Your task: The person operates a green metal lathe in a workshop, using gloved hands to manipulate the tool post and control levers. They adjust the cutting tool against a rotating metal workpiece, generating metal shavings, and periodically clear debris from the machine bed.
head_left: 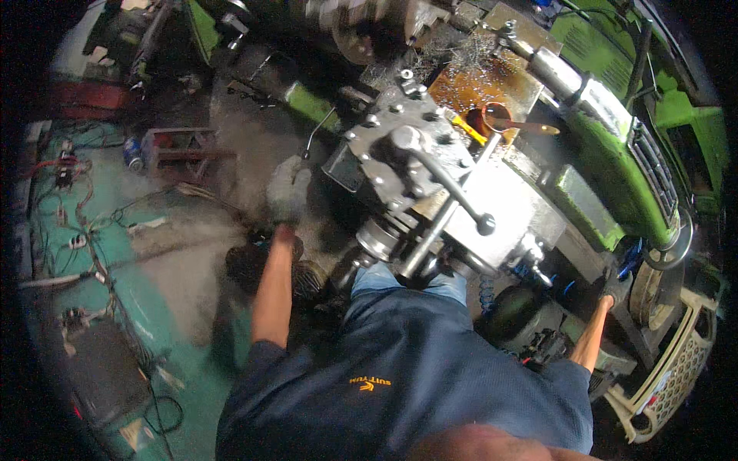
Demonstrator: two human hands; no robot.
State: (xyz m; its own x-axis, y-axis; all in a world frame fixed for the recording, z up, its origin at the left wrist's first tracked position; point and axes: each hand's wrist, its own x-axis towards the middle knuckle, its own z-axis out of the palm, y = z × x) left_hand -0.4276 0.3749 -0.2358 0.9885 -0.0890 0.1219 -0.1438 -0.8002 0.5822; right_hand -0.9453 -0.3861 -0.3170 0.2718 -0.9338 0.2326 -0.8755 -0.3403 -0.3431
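My left hand (pixel 288 190), in a pale work glove, is just below the knob end of a thin bent lever (pixel 309 141) on the machine's left side. Its fingers look loosely apart, with no object visible in them. Far to the right, my right hand (pixel 617 287), in a darker glove, is closed beside a shiny blue object (pixel 632 258), near the handwheel (pixel 659 296). Shade hides what its fingers grip. Between my arms stands a lathe's square tool post (pixel 400 146) with several bolts and a long clamp handle (pixel 453 188). The chuck (pixel 365 31) beyond it is blurred.
A brush (pixel 530 127) lies across a reddish cup (pixel 492 117), beside a yellow tool (pixel 467 131). Metal chips cover the tray (pixel 484 81) behind. The green tailstock (pixel 630 154) rises at right. Cables (pixel 100 261) and a blue can (pixel 133 154) are on the floor at left.
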